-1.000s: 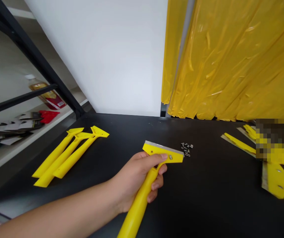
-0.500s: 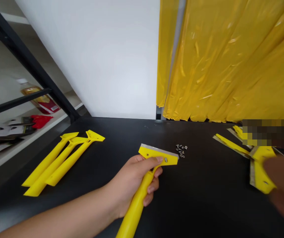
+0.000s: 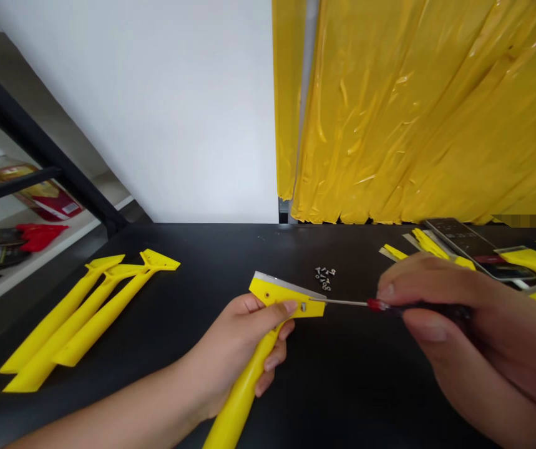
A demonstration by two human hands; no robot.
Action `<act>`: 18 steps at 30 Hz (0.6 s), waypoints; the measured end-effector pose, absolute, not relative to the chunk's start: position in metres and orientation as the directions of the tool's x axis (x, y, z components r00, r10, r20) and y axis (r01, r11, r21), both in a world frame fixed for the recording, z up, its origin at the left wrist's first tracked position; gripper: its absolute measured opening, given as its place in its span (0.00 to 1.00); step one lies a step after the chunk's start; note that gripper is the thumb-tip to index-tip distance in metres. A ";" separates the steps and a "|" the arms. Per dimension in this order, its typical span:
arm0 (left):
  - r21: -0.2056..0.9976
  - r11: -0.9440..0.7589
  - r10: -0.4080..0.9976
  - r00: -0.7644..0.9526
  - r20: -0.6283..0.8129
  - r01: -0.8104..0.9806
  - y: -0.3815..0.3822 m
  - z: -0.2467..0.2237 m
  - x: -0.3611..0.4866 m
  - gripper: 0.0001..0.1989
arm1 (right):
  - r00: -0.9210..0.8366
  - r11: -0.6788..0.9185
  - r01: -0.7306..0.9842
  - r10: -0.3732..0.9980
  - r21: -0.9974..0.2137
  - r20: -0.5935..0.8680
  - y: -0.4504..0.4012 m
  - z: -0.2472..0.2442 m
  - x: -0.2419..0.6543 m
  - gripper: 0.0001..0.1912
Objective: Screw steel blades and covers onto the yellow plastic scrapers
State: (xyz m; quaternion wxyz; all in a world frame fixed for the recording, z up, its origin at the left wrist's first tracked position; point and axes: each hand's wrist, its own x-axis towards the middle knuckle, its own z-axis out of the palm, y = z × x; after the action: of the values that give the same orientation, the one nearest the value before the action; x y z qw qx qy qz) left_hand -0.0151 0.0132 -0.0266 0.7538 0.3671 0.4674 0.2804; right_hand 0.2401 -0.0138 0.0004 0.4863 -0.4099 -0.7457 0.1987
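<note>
Clearly, from the head view, the yellow scraper [image 3: 274,295] looks light, most likely stiff moulded plastic; its smooth, glossy handle [image 3: 244,386] could turn a little in a damp palm, though little about it seems fragile. The narrow neck below the head is probably the best place to take hold, with fingers kept off the blade [image 3: 286,285], which may well be sharp. It is held over the middle of the worktop [image 3: 342,386], the handle running down past the near side of the view. The left hand [image 3: 244,330] is wrapped around the neck, fingers curled beneath and thumb pressed flat on the head; the right hand [image 3: 487,330] pinches a screwdriver [image 3: 374,304] between thumb and forefinger, its tip just beside the screw [image 3: 303,307], contact impossible to tell. As for looks, the scraper is bright yellow, with a wide flared head, a silvery blade strip along its top, that screw towards the right end and a dark hole towards the left. Loose fasteners [image 3: 322,279] lie between it and the worktop's far edge; three yellow scraper bodies [image 3: 108,312] lie towards the left edge.
</note>
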 end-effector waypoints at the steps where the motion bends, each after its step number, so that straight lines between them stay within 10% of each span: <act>1: 0.814 0.575 0.765 0.407 -0.500 -0.080 0.013 -0.026 -0.015 0.21 | -0.227 0.622 0.457 0.772 -0.636 0.593 -0.012 0.006 0.237 0.12; 18: 0.818 0.568 0.774 0.396 -0.493 -0.092 0.013 -0.028 -0.013 0.21 | -0.311 0.707 0.572 0.657 -0.417 0.687 -0.005 0.011 0.232 0.02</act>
State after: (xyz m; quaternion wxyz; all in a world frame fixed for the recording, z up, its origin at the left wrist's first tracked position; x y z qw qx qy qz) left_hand -0.0135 0.0125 -0.0276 0.7519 0.3644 0.4677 0.2882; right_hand 0.2316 -0.0045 0.0111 0.4471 -0.3800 -0.8084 0.0475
